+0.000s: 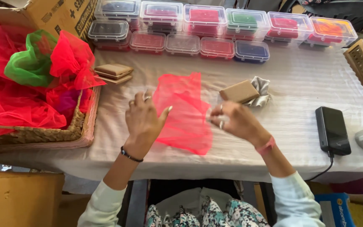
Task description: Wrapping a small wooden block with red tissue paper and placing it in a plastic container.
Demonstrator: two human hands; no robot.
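Two hands (pixel 141 122) (pixel 236 120), red net square (pixel 183 111) between

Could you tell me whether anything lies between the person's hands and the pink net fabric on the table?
Nothing visible does. The left hand and right hand are at opposite edges of the pink net fabric; the brown box sits beyond it.

I count 11 clear lidded boxes (pixel 217 47) along the back, 3 stacked brown pads (pixel 114 73), 1 red net square (pixel 184 112) and 1 black power bank (pixel 332 130).
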